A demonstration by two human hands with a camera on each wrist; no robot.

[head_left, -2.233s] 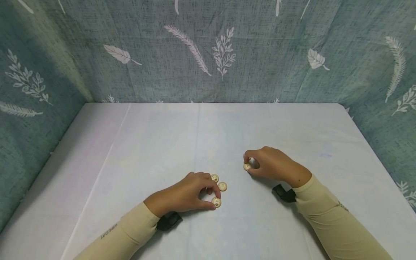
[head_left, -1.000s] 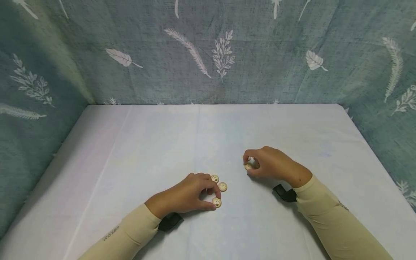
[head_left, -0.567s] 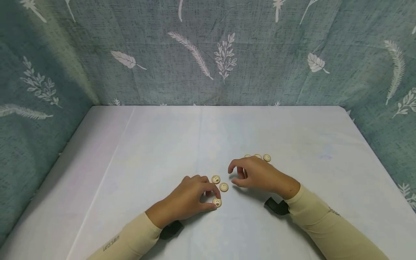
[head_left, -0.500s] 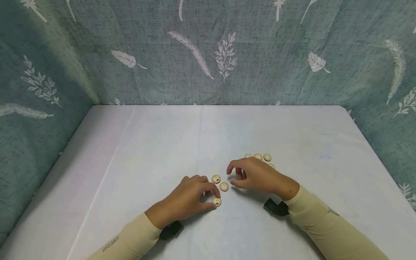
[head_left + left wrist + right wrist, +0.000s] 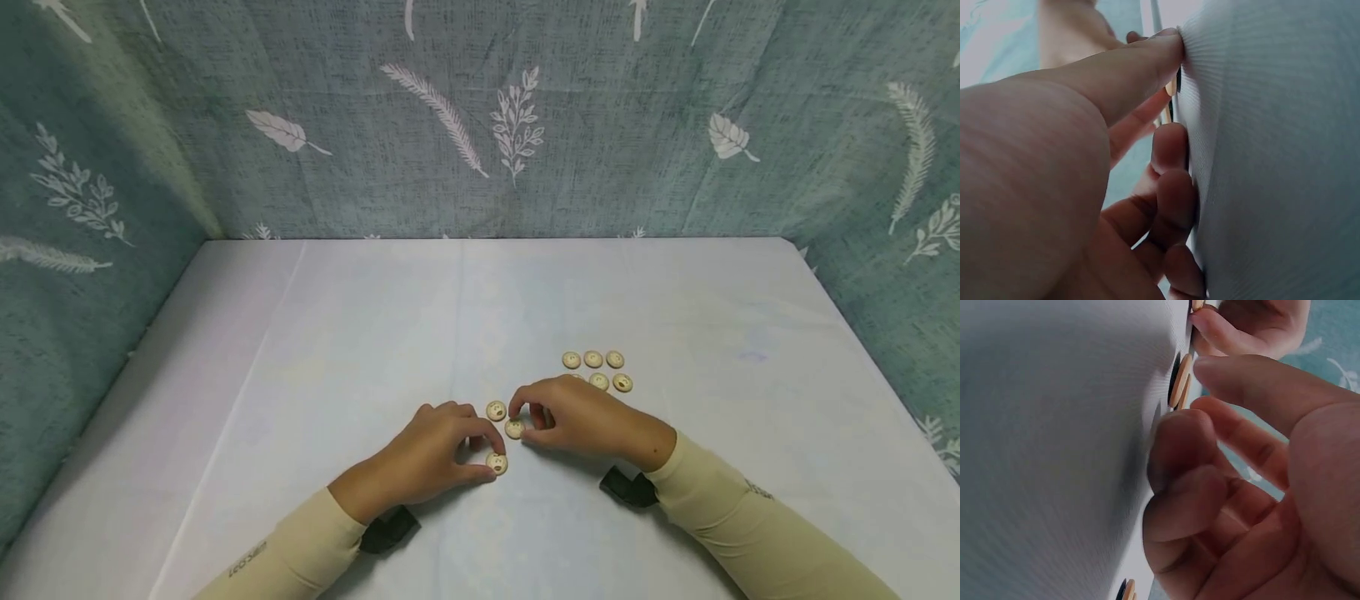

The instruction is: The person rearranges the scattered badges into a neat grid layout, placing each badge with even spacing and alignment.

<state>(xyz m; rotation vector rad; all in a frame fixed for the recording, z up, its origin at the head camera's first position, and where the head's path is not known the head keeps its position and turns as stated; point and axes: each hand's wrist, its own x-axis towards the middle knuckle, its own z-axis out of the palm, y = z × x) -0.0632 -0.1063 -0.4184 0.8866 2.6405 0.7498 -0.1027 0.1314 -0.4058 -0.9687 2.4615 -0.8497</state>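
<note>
My left hand (image 5: 429,452) pinches the rim of a small round wooden disc (image 5: 497,464) between thumb and index finger. This pale disc bears dark, face-like marks and lies flat on the white cloth. Just to the right, my right hand (image 5: 581,422) has its thumb and index fingertip at the edge of a second wooden disc (image 5: 513,429). In the right wrist view that disc (image 5: 1180,381) shows thin and edge-on beside the thumb tip. Between the hands, slightly farther back, a third wooden disc (image 5: 496,410) lies untouched.
Several more discs (image 5: 592,359) lie in two short rows behind my right hand, which partly covers the nearer row. White cloth covers the table (image 5: 360,317). A green leaf-patterned curtain (image 5: 600,150) stands along its back and sides.
My right hand has left a disc in the nearer row and moved left and toward me to the disc by my left hand. My left hand keeps its pinch in place.
</note>
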